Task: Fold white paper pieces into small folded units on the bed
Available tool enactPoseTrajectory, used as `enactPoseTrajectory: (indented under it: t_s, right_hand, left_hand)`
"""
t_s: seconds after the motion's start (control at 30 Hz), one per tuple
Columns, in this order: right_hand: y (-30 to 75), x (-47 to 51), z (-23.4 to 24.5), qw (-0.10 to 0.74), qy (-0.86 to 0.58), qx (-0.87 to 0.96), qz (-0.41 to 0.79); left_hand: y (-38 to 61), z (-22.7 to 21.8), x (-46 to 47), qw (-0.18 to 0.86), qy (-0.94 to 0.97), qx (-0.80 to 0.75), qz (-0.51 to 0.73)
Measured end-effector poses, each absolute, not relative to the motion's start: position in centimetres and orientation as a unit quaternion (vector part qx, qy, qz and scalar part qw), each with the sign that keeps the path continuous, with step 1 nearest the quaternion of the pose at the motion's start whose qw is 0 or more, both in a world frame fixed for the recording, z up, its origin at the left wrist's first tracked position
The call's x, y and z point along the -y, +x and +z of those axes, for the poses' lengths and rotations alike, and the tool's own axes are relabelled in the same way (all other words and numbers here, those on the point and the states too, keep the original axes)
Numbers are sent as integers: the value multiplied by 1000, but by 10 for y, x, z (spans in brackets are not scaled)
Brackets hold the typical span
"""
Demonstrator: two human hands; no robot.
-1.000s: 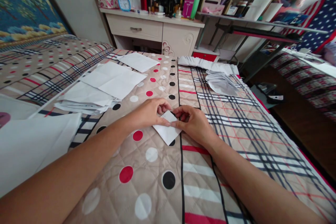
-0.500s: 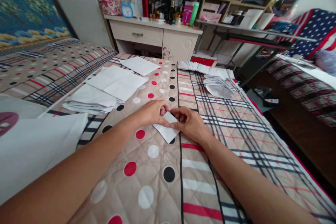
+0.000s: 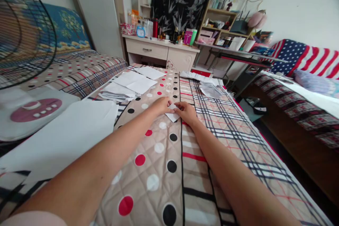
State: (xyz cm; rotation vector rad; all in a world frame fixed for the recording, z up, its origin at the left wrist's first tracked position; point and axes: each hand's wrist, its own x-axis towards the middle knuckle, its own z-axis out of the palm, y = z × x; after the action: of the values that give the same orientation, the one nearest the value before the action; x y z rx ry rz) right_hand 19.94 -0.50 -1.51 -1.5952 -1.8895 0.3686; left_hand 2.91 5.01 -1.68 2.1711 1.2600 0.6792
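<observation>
The white slip (image 3: 173, 117) is on the quilt (image 3: 149, 203), and left hand (image 3: 161, 106) and right hand (image 3: 188, 113) both have a thumb-and-finger pinch grip on it. Loose sheets (image 3: 141, 85) lie beyond it to the left, folded papers (image 3: 210, 90) beyond it to the right, big paper (image 3: 76, 129) left of it. Unlike a second ago, there's a wire-caged fan (image 3: 49, 54) far left of the slip. Quilt's diamond-stitched, dots and plaid.

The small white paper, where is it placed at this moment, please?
In the head view, the small white paper is near the middle, over the patterned bedspread, between the left hand and the right hand, both touching it.
</observation>
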Motion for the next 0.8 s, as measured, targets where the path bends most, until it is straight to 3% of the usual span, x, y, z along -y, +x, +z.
enactPoseTrajectory:
  t_s: [0.37, 0.8]
  right_hand:
    - [205, 16, -26, 434, -558, 678, 202]
    - [219, 13, -23, 406, -473, 731, 277]
  left_hand:
    - [18, -36, -21, 259, 754, -460, 392]
    - [-3, -31, -21, 309, 787, -391, 364]
